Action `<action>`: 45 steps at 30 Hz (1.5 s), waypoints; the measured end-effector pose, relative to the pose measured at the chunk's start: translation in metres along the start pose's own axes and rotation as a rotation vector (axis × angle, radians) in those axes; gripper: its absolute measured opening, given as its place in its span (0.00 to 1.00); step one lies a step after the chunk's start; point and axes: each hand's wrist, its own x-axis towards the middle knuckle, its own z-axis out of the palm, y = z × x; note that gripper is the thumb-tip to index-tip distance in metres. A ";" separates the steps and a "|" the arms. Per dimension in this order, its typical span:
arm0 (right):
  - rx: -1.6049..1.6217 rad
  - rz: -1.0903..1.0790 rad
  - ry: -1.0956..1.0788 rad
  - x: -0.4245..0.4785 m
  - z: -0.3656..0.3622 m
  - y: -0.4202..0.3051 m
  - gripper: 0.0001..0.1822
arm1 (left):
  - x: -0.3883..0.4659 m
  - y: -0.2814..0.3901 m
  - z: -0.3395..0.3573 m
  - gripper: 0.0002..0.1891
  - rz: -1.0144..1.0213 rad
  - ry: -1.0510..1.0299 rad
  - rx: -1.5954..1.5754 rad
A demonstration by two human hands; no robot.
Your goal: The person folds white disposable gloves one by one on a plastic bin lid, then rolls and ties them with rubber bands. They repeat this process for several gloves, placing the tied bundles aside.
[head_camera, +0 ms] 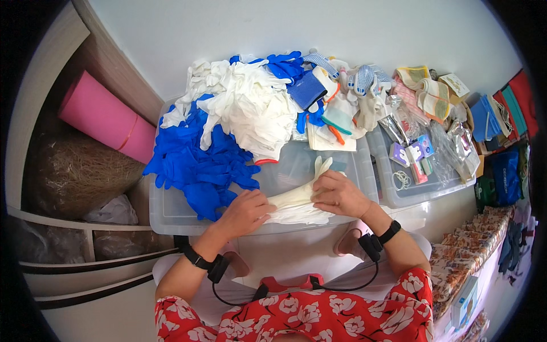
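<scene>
A white glove (295,196) is stretched between my two hands, low over the near edge of a translucent plastic bin lid (273,171). My left hand (245,211) pinches its cuff end. Toward the finger end, my right hand (339,194) grips it, and a couple of its fingers stick up beyond my knuckles. More white glove material (299,216) lies just beneath it. Beyond my left hand spreads a heap of blue disposable gloves (192,158). A large pile of white gloves (248,102) rests behind and partly on the blue ones.
Dotted work gloves (363,81) and a blue pouch (307,89) lie at the back. A second bin (427,192) on the right carries small boxes (399,154) and plastic wrappers (442,158). On the left, a shelf holds a pink roll (109,117). A white wall (299,25) rises behind.
</scene>
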 end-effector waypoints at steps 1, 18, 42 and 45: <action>0.006 0.005 -0.003 -0.001 -0.001 0.000 0.07 | 0.001 0.000 0.000 0.11 -0.001 -0.007 0.000; -0.066 0.064 -0.057 -0.005 0.002 0.001 0.06 | 0.037 0.002 0.008 0.15 -0.410 -0.120 0.013; -0.031 0.281 -0.151 0.023 -0.001 -0.003 0.17 | 0.037 0.007 0.016 0.16 -0.503 -0.191 -0.023; -0.113 0.187 -0.007 0.036 -0.005 -0.010 0.18 | 0.039 0.008 0.016 0.16 -0.505 -0.211 -0.025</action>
